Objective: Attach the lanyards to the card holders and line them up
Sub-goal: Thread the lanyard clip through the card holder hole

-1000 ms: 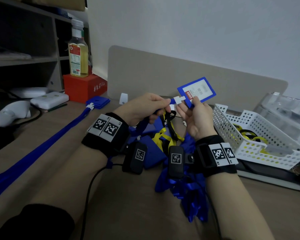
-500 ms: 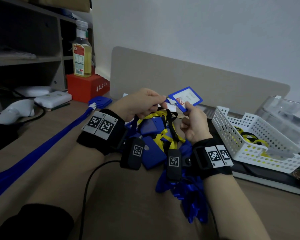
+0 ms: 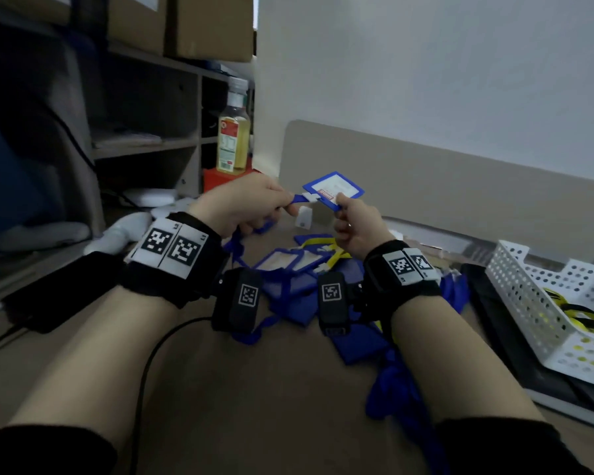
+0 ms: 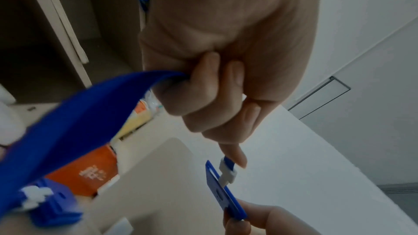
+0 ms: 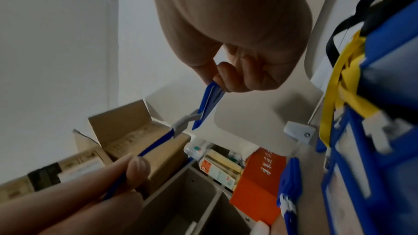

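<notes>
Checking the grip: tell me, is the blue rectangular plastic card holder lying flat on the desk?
No, the right hand pinches the blue rectangular plastic card holder in the air.

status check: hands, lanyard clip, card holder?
Left hand pinches blue lanyard just behind white clip. Right hand pinches blue card holder, held up. Clip at holder's edge slot; latched or not, cannot tell. Nothing blocking.

Head view looks down over desk; wrist views close, upward; all share card holder [image 3: 333, 190]
</notes>
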